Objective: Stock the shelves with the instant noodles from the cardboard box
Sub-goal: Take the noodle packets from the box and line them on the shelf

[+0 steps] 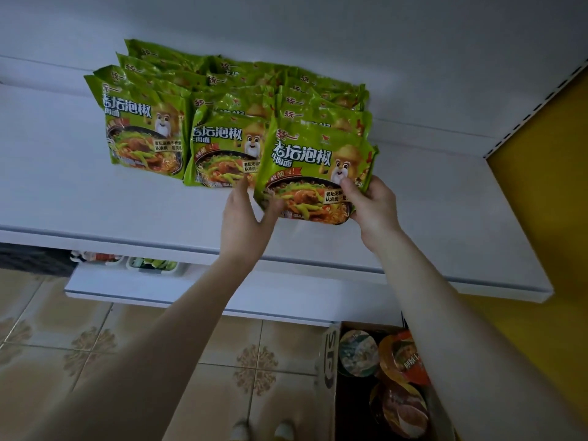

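Note:
Green instant noodle packets stand in three rows on the white shelf (95, 198): a left row (143, 135), a middle row (222, 151) and a right row. Both hands hold the front packet of the right row (308, 167), which stands upright on the shelf. My left hand (245, 218) grips its lower left corner, thumb on the front. My right hand (372, 208) grips its lower right corner, thumb pressed on the packet's face. The cardboard box (327, 370) sits on the floor at the bottom right, holding several round noodle cups (359, 351).
A lower white shelf (105, 288) juts out below, with small white trays of goods (152, 265) on it. A yellow side panel (547, 192) closes the shelf on the right. The floor is patterned beige tile (127, 345). My feet show at the bottom edge.

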`<action>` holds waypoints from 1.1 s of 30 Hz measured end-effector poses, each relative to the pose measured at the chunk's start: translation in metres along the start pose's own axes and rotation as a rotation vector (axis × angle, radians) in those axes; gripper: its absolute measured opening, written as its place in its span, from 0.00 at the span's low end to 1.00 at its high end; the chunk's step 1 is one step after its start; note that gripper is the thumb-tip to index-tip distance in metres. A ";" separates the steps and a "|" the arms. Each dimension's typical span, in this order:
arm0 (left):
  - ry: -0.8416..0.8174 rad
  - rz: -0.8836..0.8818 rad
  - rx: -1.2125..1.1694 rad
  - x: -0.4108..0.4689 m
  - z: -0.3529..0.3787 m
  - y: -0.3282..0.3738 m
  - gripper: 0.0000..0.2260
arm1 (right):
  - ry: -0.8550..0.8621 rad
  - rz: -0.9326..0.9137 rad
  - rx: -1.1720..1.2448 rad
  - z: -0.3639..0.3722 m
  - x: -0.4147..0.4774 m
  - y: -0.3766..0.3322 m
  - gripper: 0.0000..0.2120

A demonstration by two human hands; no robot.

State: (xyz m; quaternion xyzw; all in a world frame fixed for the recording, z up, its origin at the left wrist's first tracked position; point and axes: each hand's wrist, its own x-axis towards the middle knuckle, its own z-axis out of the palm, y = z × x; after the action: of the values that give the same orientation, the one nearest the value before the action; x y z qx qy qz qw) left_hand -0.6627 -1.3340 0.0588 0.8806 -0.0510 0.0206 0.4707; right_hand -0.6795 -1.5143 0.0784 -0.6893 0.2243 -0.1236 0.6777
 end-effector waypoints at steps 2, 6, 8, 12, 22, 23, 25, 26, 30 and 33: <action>-0.093 0.038 0.258 -0.001 0.010 -0.019 0.31 | 0.067 0.000 0.017 0.000 0.012 0.007 0.03; -0.314 0.096 0.615 -0.004 0.029 -0.046 0.31 | 0.153 -0.047 0.006 0.002 0.036 0.019 0.02; -0.341 0.117 0.715 -0.007 0.036 -0.053 0.33 | 0.177 -0.070 -0.021 0.004 0.047 0.024 0.03; -0.283 0.164 0.782 -0.011 0.043 -0.064 0.46 | 0.170 -0.112 -0.067 0.010 0.064 0.033 0.10; -0.206 0.201 0.830 -0.011 0.048 -0.069 0.31 | 0.244 -0.121 -0.125 0.024 0.080 0.044 0.12; -0.206 0.203 0.832 -0.011 0.048 -0.069 0.31 | 0.246 -0.115 -0.129 0.025 0.080 0.044 0.12; -0.209 0.204 0.828 -0.011 0.049 -0.069 0.31 | 0.232 -0.097 -0.124 0.026 0.079 0.044 0.12; -0.212 0.203 0.829 -0.010 0.048 -0.068 0.32 | 0.212 -0.091 -0.109 0.025 0.078 0.044 0.11; -0.205 0.201 0.831 -0.010 0.047 -0.067 0.33 | 0.107 -0.120 -0.089 0.019 0.070 0.049 0.16; -0.211 0.207 0.829 -0.010 0.047 -0.066 0.33 | 0.059 -0.190 -0.251 0.015 0.064 0.061 0.26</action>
State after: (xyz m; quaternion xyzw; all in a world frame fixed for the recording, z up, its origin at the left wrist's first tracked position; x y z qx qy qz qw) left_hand -0.6658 -1.3360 -0.0225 0.9825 -0.1742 -0.0039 0.0654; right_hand -0.6250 -1.5303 0.0091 -0.7828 0.1918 -0.1784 0.5645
